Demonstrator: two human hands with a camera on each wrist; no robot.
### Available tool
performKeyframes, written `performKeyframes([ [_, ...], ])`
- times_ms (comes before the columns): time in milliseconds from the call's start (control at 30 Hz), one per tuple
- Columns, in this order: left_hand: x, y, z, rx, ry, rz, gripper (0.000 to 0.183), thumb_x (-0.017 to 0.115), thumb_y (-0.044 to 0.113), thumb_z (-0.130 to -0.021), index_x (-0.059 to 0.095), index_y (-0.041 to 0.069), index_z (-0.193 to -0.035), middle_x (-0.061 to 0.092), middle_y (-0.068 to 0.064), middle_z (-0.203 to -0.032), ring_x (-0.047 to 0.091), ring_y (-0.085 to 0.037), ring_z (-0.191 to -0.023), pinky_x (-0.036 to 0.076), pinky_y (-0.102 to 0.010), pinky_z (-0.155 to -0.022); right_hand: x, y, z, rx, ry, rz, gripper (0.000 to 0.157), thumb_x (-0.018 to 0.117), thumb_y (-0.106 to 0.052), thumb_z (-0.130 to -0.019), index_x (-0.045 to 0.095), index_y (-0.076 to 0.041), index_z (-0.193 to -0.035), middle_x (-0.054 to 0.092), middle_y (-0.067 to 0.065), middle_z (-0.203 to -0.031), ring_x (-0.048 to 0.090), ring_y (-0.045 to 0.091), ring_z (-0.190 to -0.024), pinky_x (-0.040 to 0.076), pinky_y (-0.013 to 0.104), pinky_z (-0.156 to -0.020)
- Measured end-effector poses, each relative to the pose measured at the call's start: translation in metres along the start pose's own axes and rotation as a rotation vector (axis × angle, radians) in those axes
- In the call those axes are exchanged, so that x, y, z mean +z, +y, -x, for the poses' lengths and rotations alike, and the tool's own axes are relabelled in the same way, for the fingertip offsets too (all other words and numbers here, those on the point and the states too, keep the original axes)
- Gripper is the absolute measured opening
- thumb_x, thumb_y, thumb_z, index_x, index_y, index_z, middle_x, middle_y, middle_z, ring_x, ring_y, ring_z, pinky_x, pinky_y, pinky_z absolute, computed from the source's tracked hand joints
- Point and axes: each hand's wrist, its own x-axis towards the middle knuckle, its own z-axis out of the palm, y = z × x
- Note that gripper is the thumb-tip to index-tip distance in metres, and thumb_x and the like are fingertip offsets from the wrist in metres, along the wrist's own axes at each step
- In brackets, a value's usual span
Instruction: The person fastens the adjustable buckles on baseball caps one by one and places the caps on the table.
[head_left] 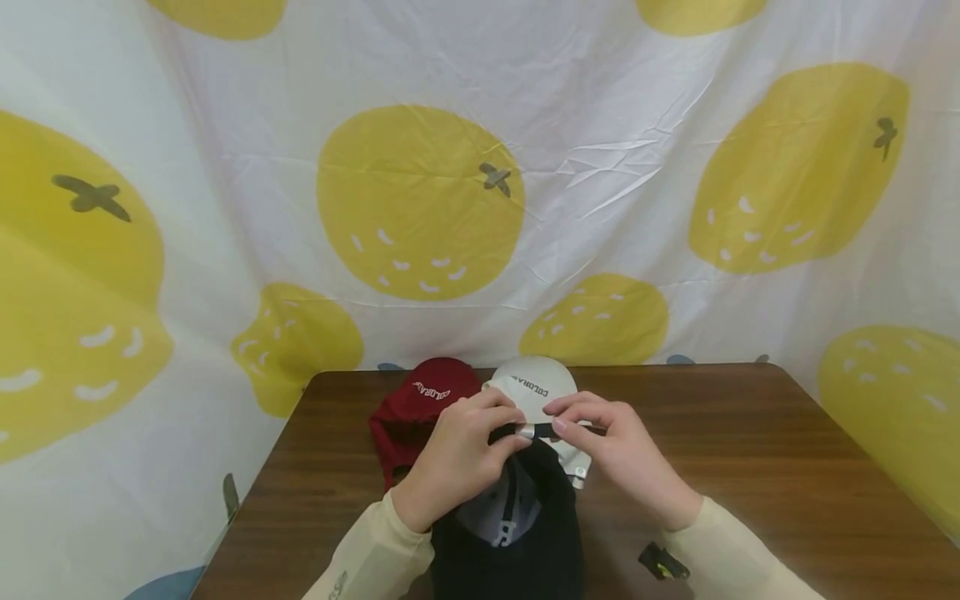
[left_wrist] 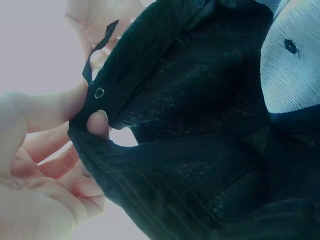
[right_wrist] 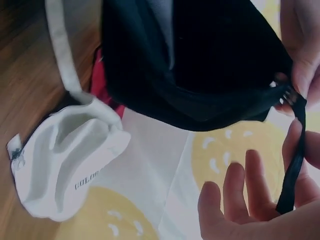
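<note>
Seen from my end, the black cap (head_left: 510, 575) is held up between both hands at the near side of the table (head_left: 750, 450), and I judge the step in hand to be adjusting its strap (right_wrist: 291, 180) at the metal buckle (head_left: 527, 431). My left hand (head_left: 465, 446) has thumb and fingers clamped on the cap's edge beside the buckle, close to a small metal eyelet (left_wrist: 99, 93). My right hand (head_left: 618, 442) pinches the strap's loose tail between thumb and index finger; its other fingers stand apart from the cap. I can't tell whether the strap is fully threaded.

To my mind, the next move calls for a firm left-hand hold while the right guides the tail in line with the buckle, without twisting it; the narrow strap could easily slip.

I see no box or tray; the nearest thing to a container is the black cap, its hollow showing a light gray panel (left_wrist: 295, 75) and nothing loose that I can make out. Beyond it sit a red cap (head_left: 450, 375) and a white cap (head_left: 546, 404), both lettered. A small black-and-yellow item (head_left: 663, 562) lies near my right sleeve (head_left: 738, 550).
</note>
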Motion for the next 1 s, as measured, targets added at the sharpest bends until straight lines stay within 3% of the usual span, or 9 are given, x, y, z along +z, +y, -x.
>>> performKeyframes([
  [167, 0.002, -0.002, -0.002, -0.024, -0.014, -0.033, 0.014, 0.085, 0.015, -0.082, 0.079, 0.011, -0.094, 0.067, 0.001, -0.093, 0.062, -0.015, -0.082, 0.052, -0.03, -0.075, 0.01, 0.001, 0.005, -0.12, 0.122, 0.228, 0.007, 0.072, -0.028, -0.096, 0.074, -0.027, -0.102, 0.063, -0.014, -0.118, 0.059, 0.009, -0.113, 0.05, 0.036, -0.091],
  [333, 0.004, -0.004, -0.003, -0.071, 0.0, -0.068, 0.014, 0.086, 0.016, -0.081, 0.079, 0.013, -0.093, 0.067, 0.004, -0.092, 0.063, -0.014, -0.083, 0.053, -0.032, -0.079, 0.022, 0.0, 0.008, -0.43, 0.201, 0.455, 0.034, 0.075, -0.024, -0.089, 0.069, -0.022, -0.122, 0.06, -0.002, -0.128, 0.054, 0.021, -0.118, 0.045, 0.047, -0.093],
  [433, 0.005, -0.003, -0.002, -0.101, 0.022, -0.066, 0.012, 0.087, 0.017, -0.08, 0.079, 0.014, -0.09, 0.067, 0.005, -0.089, 0.063, -0.013, -0.082, 0.052, -0.033, -0.078, 0.03, 0.002, 0.008, -0.601, 0.236, 0.615, 0.043, 0.077, -0.032, -0.083, 0.068, -0.015, -0.121, 0.06, 0.007, -0.129, 0.056, 0.031, -0.115, 0.044, 0.054, -0.091],
  [567, 0.005, 0.0, -0.001, -0.141, 0.014, -0.016, 0.011, 0.087, 0.017, -0.079, 0.08, 0.013, -0.087, 0.067, 0.004, -0.088, 0.062, -0.012, -0.08, 0.053, -0.032, -0.076, 0.039, 0.005, 0.007, -0.754, 0.355, 0.782, 0.047, 0.083, -0.035, -0.076, 0.069, -0.008, -0.112, 0.063, 0.014, -0.125, 0.059, 0.038, -0.109, 0.045, 0.058, -0.088],
  [733, 0.005, 0.004, -0.001, -0.164, -0.017, 0.016, 0.01, 0.087, 0.019, -0.08, 0.08, 0.013, -0.086, 0.068, 0.005, -0.088, 0.061, -0.01, -0.08, 0.052, -0.029, -0.076, 0.043, 0.006, 0.004, -0.857, 0.478, 0.85, 0.031, 0.075, -0.023, -0.076, 0.07, -0.004, -0.1, 0.067, 0.017, -0.115, 0.063, 0.04, -0.101, 0.049, 0.057, -0.081],
  [1000, 0.001, 0.008, -0.001, -0.174, -0.031, 0.031, 0.01, 0.087, 0.018, -0.081, 0.08, 0.013, -0.085, 0.068, 0.004, -0.086, 0.061, -0.011, -0.078, 0.051, -0.027, -0.074, 0.045, 0.003, 0.003, -0.908, 0.501, 0.819, 0.022, 0.062, -0.02, -0.087, 0.073, -0.003, -0.095, 0.069, 0.011, -0.097, 0.065, 0.033, -0.09, 0.051, 0.053, -0.08],
])
